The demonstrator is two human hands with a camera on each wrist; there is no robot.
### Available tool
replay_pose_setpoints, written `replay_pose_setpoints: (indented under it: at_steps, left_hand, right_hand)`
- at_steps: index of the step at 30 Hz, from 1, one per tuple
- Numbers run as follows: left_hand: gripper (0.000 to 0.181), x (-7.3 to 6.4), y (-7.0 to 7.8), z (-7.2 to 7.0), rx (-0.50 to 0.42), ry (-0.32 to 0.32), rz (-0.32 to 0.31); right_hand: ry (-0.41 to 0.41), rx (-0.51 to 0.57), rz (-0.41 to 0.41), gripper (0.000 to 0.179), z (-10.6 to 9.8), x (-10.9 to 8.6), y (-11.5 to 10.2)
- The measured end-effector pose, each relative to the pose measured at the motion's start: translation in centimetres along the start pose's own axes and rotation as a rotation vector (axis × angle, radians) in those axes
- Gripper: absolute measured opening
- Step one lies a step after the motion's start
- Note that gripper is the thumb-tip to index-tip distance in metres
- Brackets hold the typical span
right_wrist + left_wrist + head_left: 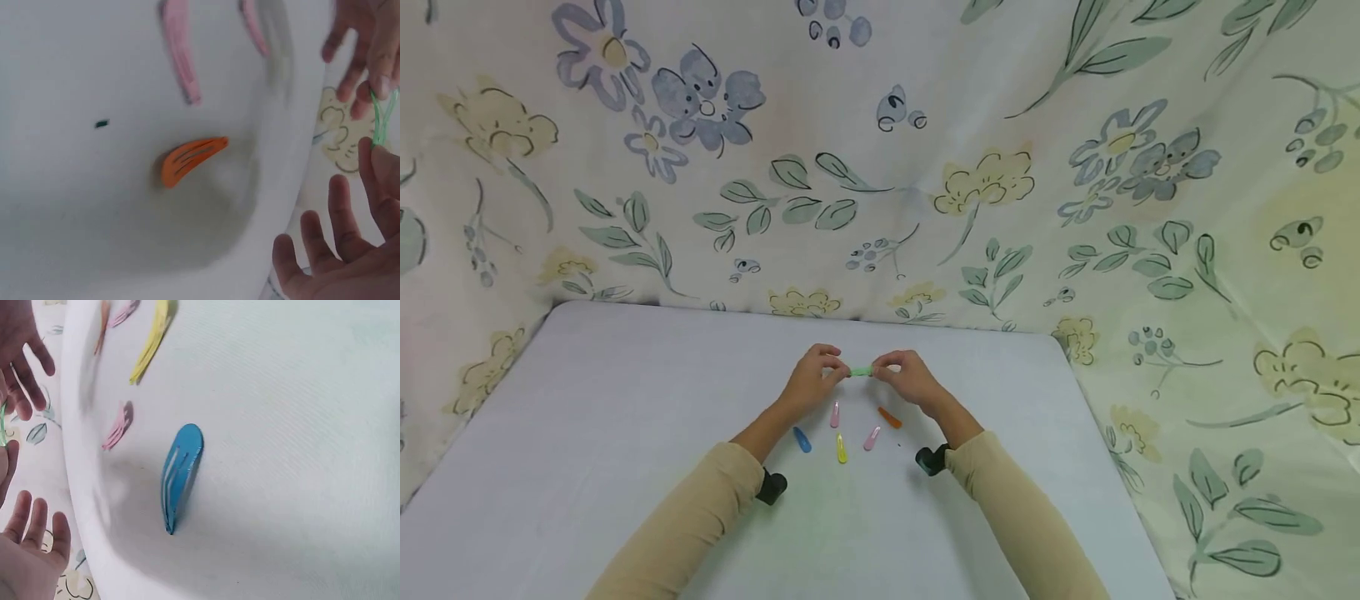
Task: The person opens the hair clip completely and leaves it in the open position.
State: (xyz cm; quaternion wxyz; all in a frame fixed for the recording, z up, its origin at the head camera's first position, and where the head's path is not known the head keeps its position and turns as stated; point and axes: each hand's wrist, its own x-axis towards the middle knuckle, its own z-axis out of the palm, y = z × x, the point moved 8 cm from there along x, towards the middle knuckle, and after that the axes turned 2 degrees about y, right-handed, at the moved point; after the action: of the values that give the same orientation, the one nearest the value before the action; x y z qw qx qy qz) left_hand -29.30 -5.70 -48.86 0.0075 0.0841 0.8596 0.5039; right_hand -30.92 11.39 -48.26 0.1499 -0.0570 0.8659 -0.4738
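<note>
A green snap hair clip [861, 372] is stretched between both hands, close over the far part of the table. My left hand [811, 379] pinches one end of it between thumb and forefinger, and my right hand [912, 379] pinches the opposite end. In the right wrist view the green clip [379, 122] shows as thin strips with a gap between them. The other fingers of the right hand [344, 250] spread away from it. Nearer than the hands lie a blue clip [181, 472], a yellow clip [841, 448], an orange clip [192, 159] and two pink clips [835, 415].
The white-covered table [647, 400] ends at a back edge just beyond the hands. Behind it hangs a floral cloth [820, 250]. A tiny dark piece [102, 124] lies near the orange clip. Black wrist mounts [931, 460] sit at both sleeves' cuffs.
</note>
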Motion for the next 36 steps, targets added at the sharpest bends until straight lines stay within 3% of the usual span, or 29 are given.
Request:
replay_pose_setpoints:
  at_steps: [3, 7, 11, 15, 25, 36]
  left_hand:
    - [0.014, -0.2, 0.6, 0.4, 0.151, -0.013, 0.099]
    - [0.011, -0.3, 1.1, 1.0, 0.289, -0.057, 0.18]
    - [0.009, -0.5, 1.2, 1.4, 0.38, -0.073, 0.221]
    - [0.009, -0.7, 1.0, 1.8, 0.44, -0.086, 0.234]
    - [0.007, -0.9, -0.1, 1.9, 0.408, -0.058, 0.183]
    - [0.009, -0.5, -0.7, 2.3, 0.387, -0.001, 0.166]
  right_hand:
    - [0.036, -0.117, -0.082, 0.011, 0.1, -0.1, -0.3]
    - [0.059, -0.264, -0.194, 0.009, 0.5, -0.3, -0.7]
    - [0.081, -0.378, -0.288, 0.008, 0.9, -0.4, -1.1]
    - [0.092, -0.447, -0.326, 0.008, 1.2, -0.6, -1.1]
    - [0.066, -0.484, -0.265, 0.01, 2.2, -0.3, 0.5]
    - [0.122, -0.476, -0.261, 0.01, 2.0, 0.0, 1.0]
